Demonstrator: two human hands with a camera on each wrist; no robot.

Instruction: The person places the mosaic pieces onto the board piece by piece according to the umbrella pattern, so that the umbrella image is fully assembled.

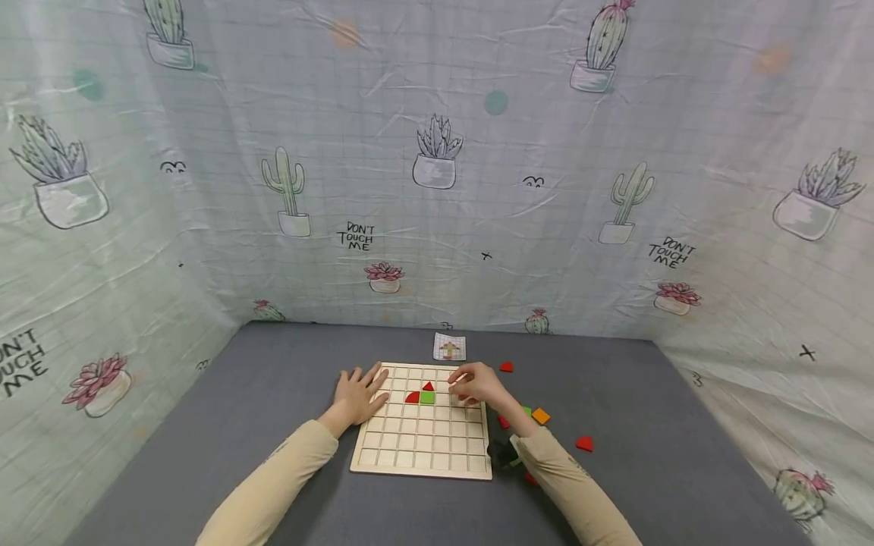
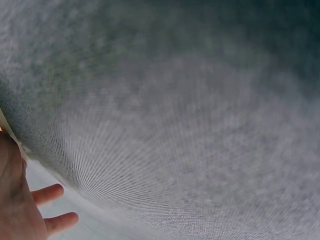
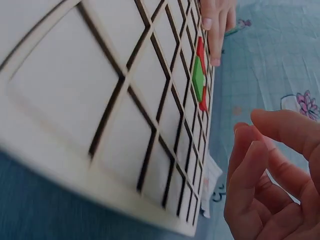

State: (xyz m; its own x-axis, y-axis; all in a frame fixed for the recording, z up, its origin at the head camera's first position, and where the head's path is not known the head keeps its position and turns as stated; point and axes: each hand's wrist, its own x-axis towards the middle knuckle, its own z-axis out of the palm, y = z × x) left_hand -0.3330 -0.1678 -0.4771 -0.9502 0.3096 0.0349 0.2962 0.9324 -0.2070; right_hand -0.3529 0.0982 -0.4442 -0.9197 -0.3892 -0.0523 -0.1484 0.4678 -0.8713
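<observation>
A pale wooden grid board lies on the dark table. In its upper middle cells sit a green square, a red quarter-round piece on its left and a red triangle above it. My left hand rests with spread fingers on the board's upper left edge; the left wrist view catches only part of that hand. Over the board's upper right cells is my right hand, its fingers bent and fingertips close together. A reddish sliver shows between them in the right wrist view, too small to tell what it is.
A small printed card lies behind the board. On the right are an orange square, a red piece and another red piece; more pieces are partly covered by my right arm. A patterned curtain surrounds the table.
</observation>
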